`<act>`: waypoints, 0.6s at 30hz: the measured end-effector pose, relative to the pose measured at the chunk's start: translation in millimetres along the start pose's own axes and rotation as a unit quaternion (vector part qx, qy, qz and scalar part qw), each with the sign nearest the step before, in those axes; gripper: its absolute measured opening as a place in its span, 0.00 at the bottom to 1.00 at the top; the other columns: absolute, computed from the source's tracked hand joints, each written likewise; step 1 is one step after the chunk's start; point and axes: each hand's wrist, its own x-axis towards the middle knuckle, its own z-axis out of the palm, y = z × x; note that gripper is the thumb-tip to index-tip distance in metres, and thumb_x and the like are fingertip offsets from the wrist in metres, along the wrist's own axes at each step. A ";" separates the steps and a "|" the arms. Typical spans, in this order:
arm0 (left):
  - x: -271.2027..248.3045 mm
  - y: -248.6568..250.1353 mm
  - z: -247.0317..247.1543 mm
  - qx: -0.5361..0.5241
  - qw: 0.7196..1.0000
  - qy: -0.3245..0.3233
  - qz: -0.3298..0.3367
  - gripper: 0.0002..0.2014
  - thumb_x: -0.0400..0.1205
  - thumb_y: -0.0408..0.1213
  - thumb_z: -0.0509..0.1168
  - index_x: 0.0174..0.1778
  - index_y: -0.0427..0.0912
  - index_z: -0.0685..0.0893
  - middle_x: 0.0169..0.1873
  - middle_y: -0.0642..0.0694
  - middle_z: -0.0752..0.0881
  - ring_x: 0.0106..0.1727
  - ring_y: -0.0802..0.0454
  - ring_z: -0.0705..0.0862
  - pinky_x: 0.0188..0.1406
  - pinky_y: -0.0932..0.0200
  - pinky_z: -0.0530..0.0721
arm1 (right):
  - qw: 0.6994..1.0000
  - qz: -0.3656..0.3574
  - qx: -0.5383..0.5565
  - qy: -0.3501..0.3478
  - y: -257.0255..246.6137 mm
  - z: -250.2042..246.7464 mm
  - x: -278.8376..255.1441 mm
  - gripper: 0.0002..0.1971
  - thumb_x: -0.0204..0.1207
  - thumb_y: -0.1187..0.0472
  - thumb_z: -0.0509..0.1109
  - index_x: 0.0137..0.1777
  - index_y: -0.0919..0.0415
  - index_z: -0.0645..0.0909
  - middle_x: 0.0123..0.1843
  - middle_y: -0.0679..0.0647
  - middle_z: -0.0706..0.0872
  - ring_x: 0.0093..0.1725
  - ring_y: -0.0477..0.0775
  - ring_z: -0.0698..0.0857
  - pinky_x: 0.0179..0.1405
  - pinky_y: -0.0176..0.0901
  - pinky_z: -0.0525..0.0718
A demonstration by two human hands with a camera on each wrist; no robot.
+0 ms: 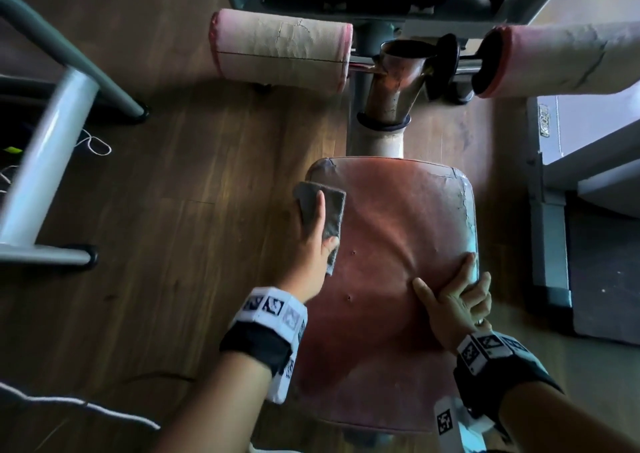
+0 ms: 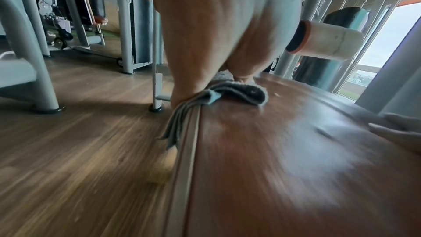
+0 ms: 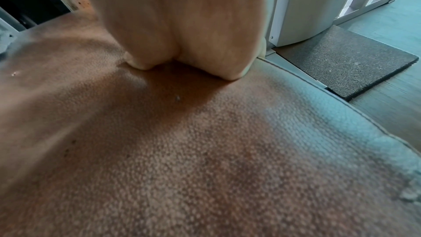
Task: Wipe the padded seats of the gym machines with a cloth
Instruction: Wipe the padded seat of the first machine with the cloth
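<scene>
A worn red padded seat [image 1: 391,262] fills the middle of the head view. My left hand [image 1: 311,241] presses a folded grey cloth [image 1: 329,210] flat onto the seat's far left corner, fingers straight. In the left wrist view part of the cloth [image 2: 239,91] hangs over the seat's [image 2: 284,150] left edge under my left hand [image 2: 216,33]. My right hand [image 1: 453,290] rests flat on the seat's right edge, thumb spread and outer fingers reaching over the rim. The right wrist view has my right hand [image 3: 182,24] bearing down on the grained seat [image 3: 182,150].
Two faded roller pads [image 1: 280,47] [image 1: 554,58] flank a steel post [image 1: 388,89] beyond the seat. Another machine's grey frame [image 1: 45,162] stands on the wood floor at left. A black rubber mat [image 1: 602,272] lies at right. A white cord [image 1: 79,404] crosses the near left floor.
</scene>
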 end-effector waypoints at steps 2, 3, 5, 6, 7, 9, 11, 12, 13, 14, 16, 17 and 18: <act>-45.4 2.1 -2.1 0.040 0.999 0.017 0.003 0.40 0.84 0.52 0.59 0.84 0.61 0.38 0.84 0.36 0.46 0.85 0.39 0.48 0.83 0.38 0.49 | 1.000 -0.002 0.001 0.003 0.8 1.4 0.4 0.51 0.73 0.30 0.62 0.80 0.40 0.26 0.84 0.57 0.31 0.84 0.62 0.39 0.81 0.67 0.45; -68.6 1.5 -2.7 0.056 0.998 0.014 0.002 0.40 0.84 0.53 0.59 0.84 0.60 0.37 0.85 0.36 0.47 0.85 0.39 0.48 0.83 0.38 0.48 | 1.000 -0.004 0.004 0.006 1.6 2.1 0.9 0.51 0.73 0.31 0.63 0.80 0.40 0.27 0.84 0.57 0.31 0.84 0.62 0.38 0.80 0.68 0.46; -108.6 -0.6 -3.3 0.096 0.995 -0.010 -0.018 0.39 0.84 0.56 0.54 0.83 0.59 0.35 0.85 0.38 0.48 0.85 0.41 0.49 0.84 0.39 0.48 | 1.000 -0.007 0.010 0.010 2.7 3.5 2.0 0.51 0.73 0.31 0.63 0.80 0.39 0.27 0.84 0.57 0.31 0.84 0.62 0.38 0.80 0.69 0.45; -123.7 -1.8 -1.4 0.115 0.993 -0.015 -0.025 0.38 0.84 0.58 0.51 0.83 0.59 0.34 0.85 0.38 0.47 0.85 0.41 0.49 0.84 0.40 0.48 | 1.000 -0.007 0.010 0.008 2.8 3.7 2.6 0.51 0.73 0.31 0.63 0.80 0.39 0.27 0.84 0.57 0.31 0.84 0.62 0.38 0.80 0.69 0.45; -133.5 -2.5 0.4 0.126 0.992 -0.013 -0.028 0.37 0.84 0.60 0.48 0.83 0.59 0.34 0.85 0.39 0.46 0.85 0.41 0.49 0.84 0.40 0.47 | 1.000 -0.007 0.009 0.007 2.9 3.7 2.9 0.51 0.73 0.31 0.63 0.80 0.39 0.27 0.84 0.57 0.31 0.84 0.62 0.38 0.80 0.69 0.45; -136.6 -1.1 0.3 0.130 0.991 -0.014 -0.032 0.38 0.83 0.59 0.49 0.84 0.57 0.37 0.85 0.38 0.48 0.85 0.40 0.50 0.83 0.43 0.42 | 1.000 -0.008 0.007 0.008 3.1 3.5 3.5 0.51 0.73 0.31 0.63 0.81 0.40 0.27 0.84 0.57 0.31 0.84 0.62 0.38 0.80 0.69 0.45; -120.5 2.0 1.0 0.158 0.987 -0.004 -0.026 0.40 0.82 0.57 0.58 0.86 0.52 0.46 0.82 0.34 0.59 0.81 0.37 0.60 0.81 0.48 0.45 | 1.000 -0.010 0.008 0.011 3.6 4.5 4.3 0.51 0.73 0.31 0.63 0.81 0.40 0.28 0.84 0.57 0.31 0.84 0.63 0.38 0.80 0.69 0.45; -106.9 6.5 0.7 0.170 0.985 0.010 -0.022 0.41 0.80 0.56 0.63 0.86 0.48 0.52 0.79 0.32 0.64 0.78 0.35 0.66 0.80 0.48 0.49 | 1.000 -0.009 0.007 0.012 4.4 5.3 4.8 0.51 0.73 0.31 0.63 0.81 0.40 0.28 0.84 0.57 0.31 0.84 0.63 0.38 0.80 0.69 0.45; -88.6 11.0 -0.4 0.174 0.984 0.013 -0.029 0.42 0.79 0.55 0.66 0.85 0.46 0.55 0.76 0.31 0.68 0.74 0.34 0.70 0.78 0.48 0.54 | 1.000 -0.007 0.006 0.013 4.8 6.0 5.0 0.51 0.73 0.31 0.63 0.81 0.40 0.27 0.84 0.57 0.31 0.83 0.62 0.38 0.80 0.69 0.45; -68.2 16.8 -3.2 0.167 0.985 0.017 -0.041 0.43 0.79 0.53 0.68 0.85 0.46 0.54 0.76 0.30 0.68 0.72 0.35 0.72 0.76 0.47 0.59 | 1.000 -0.006 0.005 0.015 4.9 6.8 5.2 0.51 0.73 0.31 0.63 0.81 0.40 0.27 0.84 0.57 0.31 0.83 0.62 0.38 0.80 0.69 0.45; -23.9 22.2 -5.6 0.075 0.994 -0.001 -0.074 0.43 0.83 0.49 0.65 0.86 0.49 0.44 0.79 0.31 0.62 0.73 0.35 0.70 0.75 0.46 0.66 | 1.000 -0.007 0.005 0.015 4.5 6.7 4.8 0.51 0.73 0.31 0.63 0.81 0.40 0.27 0.84 0.58 0.31 0.83 0.63 0.39 0.80 0.69 0.45; -2.5 26.3 -9.5 -0.018 0.996 -0.015 -0.082 0.41 0.85 0.46 0.62 0.86 0.51 0.41 0.81 0.33 0.58 0.76 0.34 0.66 0.76 0.45 0.65 | 1.000 -0.008 0.005 0.015 4.3 6.4 4.7 0.51 0.73 0.31 0.63 0.81 0.40 0.27 0.84 0.57 0.31 0.83 0.63 0.39 0.80 0.69 0.45; 19.1 28.2 -12.3 -0.091 0.993 -0.031 -0.068 0.38 0.87 0.43 0.59 0.85 0.53 0.40 0.83 0.36 0.53 0.80 0.36 0.62 0.78 0.45 0.63 | 1.000 -0.009 0.005 0.015 3.8 5.8 4.6 0.51 0.73 0.31 0.63 0.81 0.40 0.27 0.84 0.57 0.31 0.84 0.63 0.39 0.80 0.68 0.45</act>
